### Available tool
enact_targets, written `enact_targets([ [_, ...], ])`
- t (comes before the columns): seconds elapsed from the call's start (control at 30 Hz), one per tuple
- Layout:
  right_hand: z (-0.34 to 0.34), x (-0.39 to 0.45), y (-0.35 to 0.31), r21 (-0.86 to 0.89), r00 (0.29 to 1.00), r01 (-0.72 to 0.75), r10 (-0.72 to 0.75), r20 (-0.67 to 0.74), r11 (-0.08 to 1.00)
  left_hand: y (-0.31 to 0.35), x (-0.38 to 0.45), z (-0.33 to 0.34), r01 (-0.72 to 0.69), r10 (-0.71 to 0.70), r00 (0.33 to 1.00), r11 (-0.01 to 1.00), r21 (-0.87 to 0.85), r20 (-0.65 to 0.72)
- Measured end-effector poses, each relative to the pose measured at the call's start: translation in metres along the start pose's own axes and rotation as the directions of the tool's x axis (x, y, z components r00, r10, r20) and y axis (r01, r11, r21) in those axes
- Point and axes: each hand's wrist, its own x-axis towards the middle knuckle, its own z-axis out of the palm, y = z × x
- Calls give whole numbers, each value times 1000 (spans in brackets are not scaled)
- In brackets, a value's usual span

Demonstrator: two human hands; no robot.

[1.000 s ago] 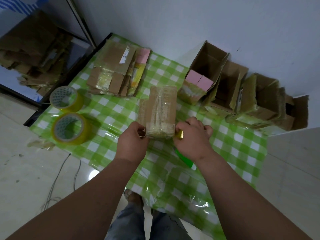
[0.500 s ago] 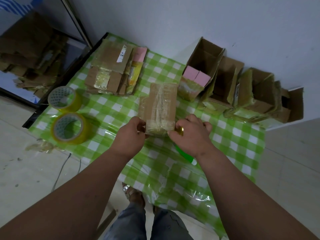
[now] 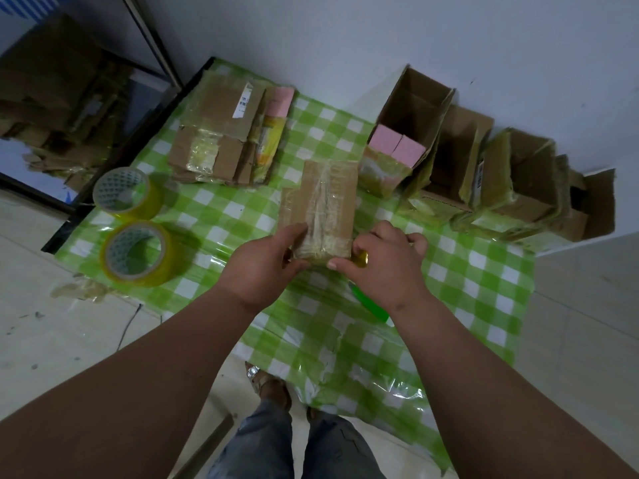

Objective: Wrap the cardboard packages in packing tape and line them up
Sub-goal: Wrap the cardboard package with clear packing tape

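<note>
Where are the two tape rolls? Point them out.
In the head view, both tape rolls sit at the table's left edge, left of the left hand.

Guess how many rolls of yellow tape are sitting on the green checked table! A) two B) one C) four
A: two rolls of yellow tape lie at the left side of the table, one roll farther back and the other roll nearer the person, both apart from the hands holding the package.

Left hand [image 3: 261,262] thumb — higher on package [image 3: 320,207]
</note>
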Motion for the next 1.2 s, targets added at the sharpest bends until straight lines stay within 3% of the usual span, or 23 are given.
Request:
enact_targets([
  [0.43, 2, 7, 7, 50, 995, 103, -102, -23, 993, -2, 0, 1, -119, 122, 992, 989, 83, -33],
  [0.7, 12, -6, -1, -28, 994, 24, -27, -101, 999, 6, -2, 1, -104, 106, 994, 987, 120, -11],
  [0.9, 5, -5, 3, -27, 998, 66, -67, -22, 997, 8, -5, 2, -72, 73, 997, 993, 94, -7],
  [1.1, 5, -9, -4, -22, 999, -5, 5, -42, 1000, 7, -4, 7, -41, 41, 999, 997, 69, 5],
  [1.2, 1, -8, -2, -8, 1000, 6, -6, 11, 1000, 4, -5, 8, -26, 26, 999, 999, 19, 23],
])
